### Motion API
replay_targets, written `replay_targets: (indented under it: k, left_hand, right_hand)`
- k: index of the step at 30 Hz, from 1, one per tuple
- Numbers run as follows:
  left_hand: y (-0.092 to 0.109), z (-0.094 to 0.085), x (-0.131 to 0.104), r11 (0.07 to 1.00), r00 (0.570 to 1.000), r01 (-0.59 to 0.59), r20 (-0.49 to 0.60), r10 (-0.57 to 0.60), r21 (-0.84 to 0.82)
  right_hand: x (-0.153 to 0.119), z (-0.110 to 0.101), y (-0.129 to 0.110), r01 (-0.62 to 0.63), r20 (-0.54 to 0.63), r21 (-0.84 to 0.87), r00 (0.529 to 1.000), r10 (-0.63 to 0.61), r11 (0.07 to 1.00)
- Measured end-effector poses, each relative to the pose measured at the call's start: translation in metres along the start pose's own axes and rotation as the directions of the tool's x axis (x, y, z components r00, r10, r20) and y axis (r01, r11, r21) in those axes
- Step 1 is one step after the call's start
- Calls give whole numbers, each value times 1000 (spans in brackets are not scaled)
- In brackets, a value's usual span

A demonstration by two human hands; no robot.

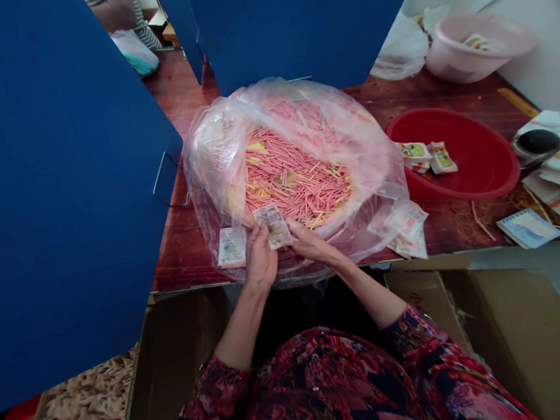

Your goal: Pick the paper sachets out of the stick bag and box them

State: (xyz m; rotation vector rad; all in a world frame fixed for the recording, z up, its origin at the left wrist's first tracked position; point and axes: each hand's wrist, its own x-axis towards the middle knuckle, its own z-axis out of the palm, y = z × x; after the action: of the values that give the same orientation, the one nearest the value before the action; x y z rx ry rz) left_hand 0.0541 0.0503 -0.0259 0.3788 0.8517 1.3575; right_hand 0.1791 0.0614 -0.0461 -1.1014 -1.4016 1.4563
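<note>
Between my two hands is a small printed packet [272, 226], held over the near edge of a large clear plastic bag. My left hand [261, 259] is closed on the packet's left side, thumb on its face. The fingers of my right hand [307, 239] pinch its right edge. Just beyond, the clear bag [211, 157] lies open around a heap of thin pink and yellow sticks [296, 176]. Left of my left hand lies another printed packet [231, 245]. Several clear printed packets [406, 228] lie right of the bag near the table edge.
A red basin [481, 153] holding several small packs [442, 158] stands at right. Behind it is a pale pink bowl [463, 57]. A notebook [529, 227] and dark cup [539, 143] sit far right. Blue panels [294, 32] border the table; another person [118, 15] is beyond.
</note>
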Motion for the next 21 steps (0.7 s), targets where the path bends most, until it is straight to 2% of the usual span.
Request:
replay_targets:
  k: [2,4,6,8,11,14,18,21]
  left_hand:
    - [-4,6,-1,999,1000,-15,7,14,47]
    - [-4,10,-1,996,1000,-21,15,19,85]
    - [0,12,1,996,999,-39,4,39,84]
    - [8,9,4,995,996,-83,-27,84,60]
    - [21,-2,6,991,991,-119,-49,123,64]
    - [28,-16,3,990,994,-88,-58,95,106]
    - [27,-28,-5,989,996,-20,-87,33,146]
    - [24,-31,-6,976,992,-28,-116,55,217]
  right_hand:
    - [2,1,5,100,72,-167,993,-89,981]
    - [4,0,6,158,110,-253,985,-134,955]
    - [5,-1,0,127,52,-227,992,-119,966]
    - [6,-4,-8,86,-86,-107,992,-96,991]
    - [5,-8,-16,111,-256,13,961,-104,994]
    - [4,-10,-12,112,-287,-41,951,-119,993]
    - [5,-8,7,81,-331,-139,935,-124,987]
    - [6,-8,18,106,-288,-242,941,-176,964]
